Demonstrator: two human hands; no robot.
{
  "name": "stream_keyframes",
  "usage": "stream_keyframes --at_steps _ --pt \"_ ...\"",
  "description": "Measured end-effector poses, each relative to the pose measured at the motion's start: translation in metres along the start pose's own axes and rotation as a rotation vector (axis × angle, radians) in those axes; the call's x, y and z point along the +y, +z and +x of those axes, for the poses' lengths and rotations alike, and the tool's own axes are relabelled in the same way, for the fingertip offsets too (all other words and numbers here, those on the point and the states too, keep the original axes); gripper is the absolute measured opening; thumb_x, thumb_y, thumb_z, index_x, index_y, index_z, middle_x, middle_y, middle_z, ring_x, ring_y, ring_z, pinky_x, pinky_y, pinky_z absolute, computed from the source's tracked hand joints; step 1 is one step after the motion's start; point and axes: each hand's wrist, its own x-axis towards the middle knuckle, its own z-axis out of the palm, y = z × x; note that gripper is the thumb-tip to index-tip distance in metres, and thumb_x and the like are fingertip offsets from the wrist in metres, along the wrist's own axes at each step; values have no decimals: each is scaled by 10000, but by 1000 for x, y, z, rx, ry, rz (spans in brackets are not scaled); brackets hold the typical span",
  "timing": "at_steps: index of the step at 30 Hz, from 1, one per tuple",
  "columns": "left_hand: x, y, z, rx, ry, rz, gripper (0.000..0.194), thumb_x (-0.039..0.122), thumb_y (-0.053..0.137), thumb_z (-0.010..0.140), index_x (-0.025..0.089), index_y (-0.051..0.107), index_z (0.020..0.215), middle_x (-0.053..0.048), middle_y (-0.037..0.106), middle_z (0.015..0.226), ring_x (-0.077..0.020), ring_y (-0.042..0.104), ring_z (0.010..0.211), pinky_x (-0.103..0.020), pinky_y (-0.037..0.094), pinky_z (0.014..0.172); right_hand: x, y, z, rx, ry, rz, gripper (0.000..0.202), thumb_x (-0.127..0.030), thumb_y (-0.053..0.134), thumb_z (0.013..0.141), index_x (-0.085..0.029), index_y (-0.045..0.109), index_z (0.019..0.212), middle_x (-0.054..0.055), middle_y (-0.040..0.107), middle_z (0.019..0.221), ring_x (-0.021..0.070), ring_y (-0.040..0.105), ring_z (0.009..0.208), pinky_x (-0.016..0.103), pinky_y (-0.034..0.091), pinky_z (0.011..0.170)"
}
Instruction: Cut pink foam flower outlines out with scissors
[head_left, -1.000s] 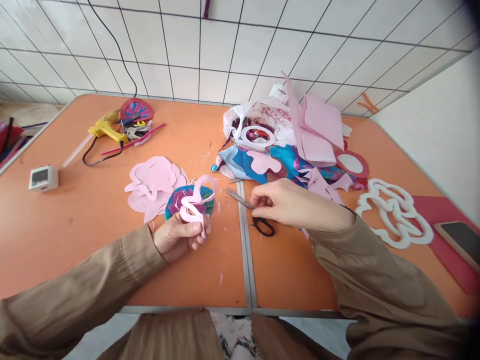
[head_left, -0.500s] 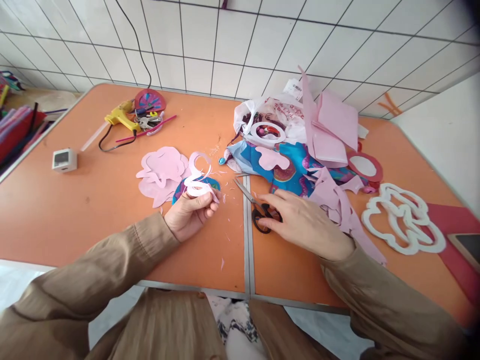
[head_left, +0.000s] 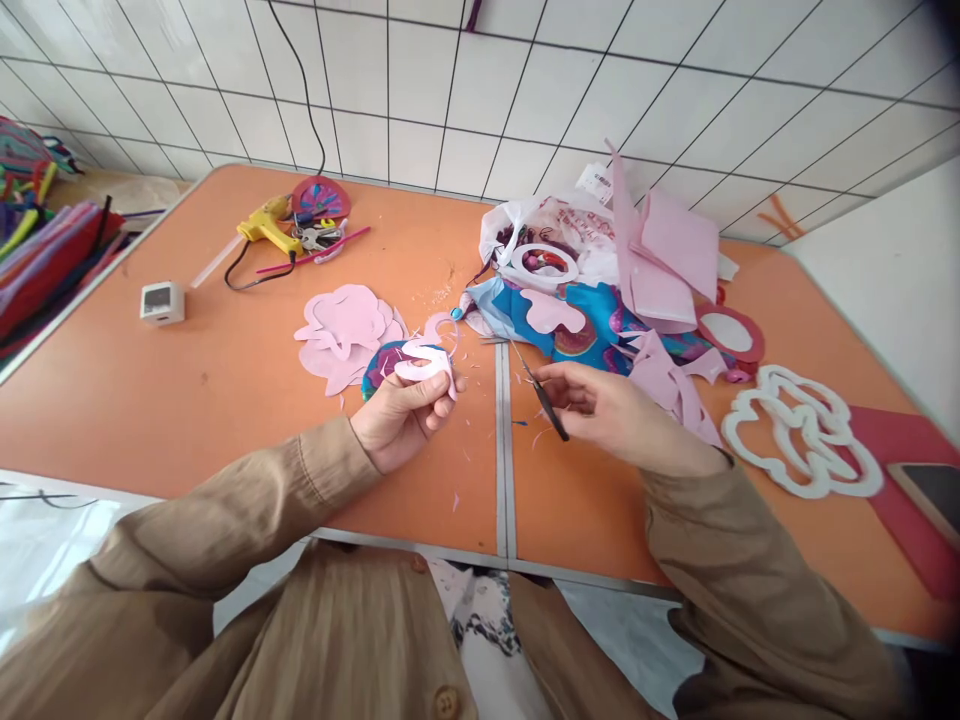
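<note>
My left hand (head_left: 405, 412) pinches a curling, pale pink cut-out (head_left: 424, 364) between thumb and fingers, just above the table. Under it lies a round blue and purple patterned piece (head_left: 380, 366). To the right, my right hand (head_left: 600, 408) is closed on the black handles of a pair of scissors (head_left: 550, 403). Seen edge-on, the scissors tilt with their blades pointing away and to the left. Left of the cut-out rests a pile of flat pink shapes (head_left: 349, 325). Small pink snippets are scattered between my hands.
A yellow glue gun (head_left: 270, 226) with a cord stands at the back left, near a small white box (head_left: 163, 302). Blue patterned fabric (head_left: 592, 318), a plastic bag (head_left: 592, 240) and folded pink sheets (head_left: 675, 250) crowd the back right. White cloud-shaped outlines (head_left: 806, 435) lie at the right.
My right hand has taken hold of the scissors and raised them, turning them edge-on. The cut-out in my left hand has tilted lower. The whole view has shifted slightly.
</note>
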Motion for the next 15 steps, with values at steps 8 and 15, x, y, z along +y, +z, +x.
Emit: stream_keyframes --at_steps 8,15 --pt "-4 6 -2 3 39 -53 392 234 980 539 112 668 742 -6 697 762 -42 616 548 -109 493 468 -13 -2 -4 -262 -131 583 661 -651 809 698 -268 677 1220 77 738 904 216 711 766 344 577 643" --pt "-4 7 -3 38 63 -74 391 235 981 540 100 676 744 0 696 720 -50 643 551 -104 525 503 -47 25 -9 -115 -138 603 531 -607 863 656 -261 554 915 13 677 808 185 676 665 314 549 568"
